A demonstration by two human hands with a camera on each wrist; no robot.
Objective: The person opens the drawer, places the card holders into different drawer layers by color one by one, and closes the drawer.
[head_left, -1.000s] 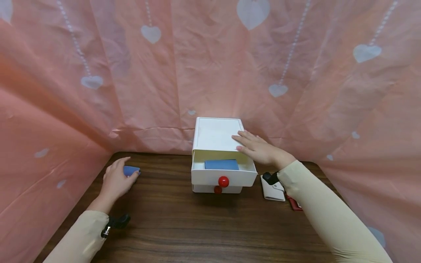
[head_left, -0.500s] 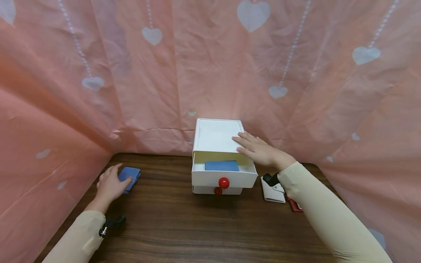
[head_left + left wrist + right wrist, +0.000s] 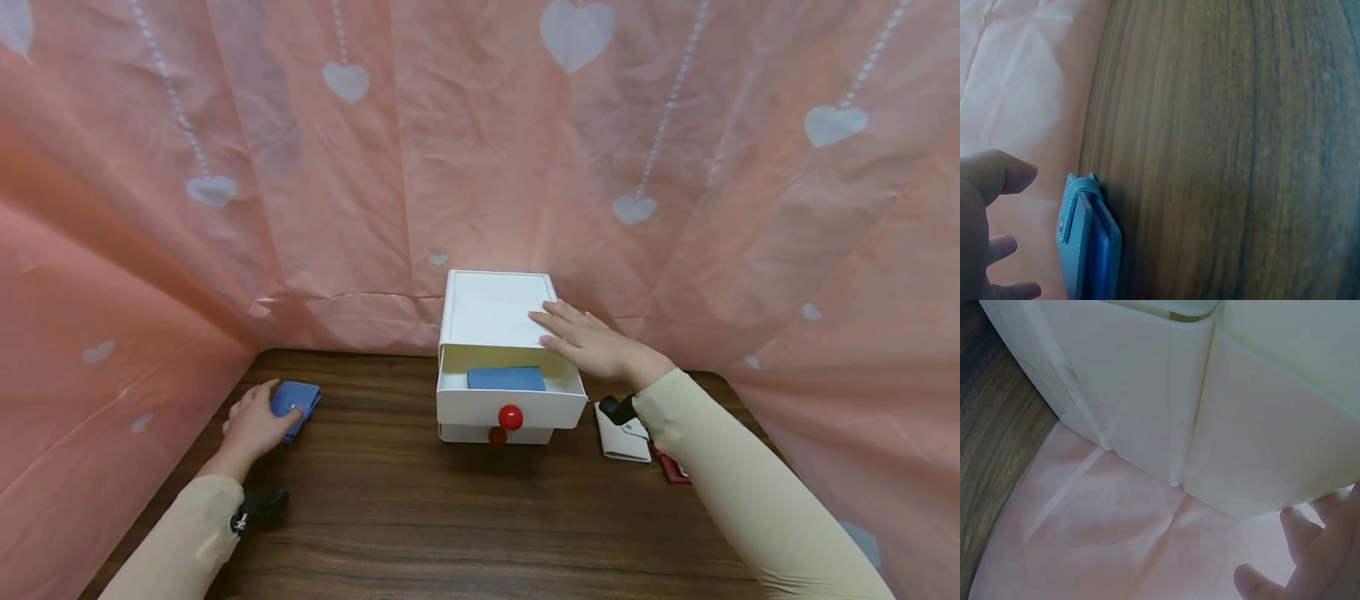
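On the left of the table lies a blue snap wallet, with my left hand at its near left side, fingers spread and thumb over its edge. In the left wrist view a gap shows between those fingers and the upright-looking wallet. My right hand rests flat on the right edge of the white drawer box, fingers extended over its top. The upper drawer, with a red knob, is pulled out. Inside it sits a blue flat item, its lower part hidden by the drawer front.
Right of the drawer box, a white snap wallet lies on the dark wood table. A red wallet is partly hidden under the right sleeve. Pink curtain with hearts closes off the back and sides.
My left hand has drawn back from over the blue wallet toward the lower left, uncovering more of it. My right hand and the drawer have stayed put.
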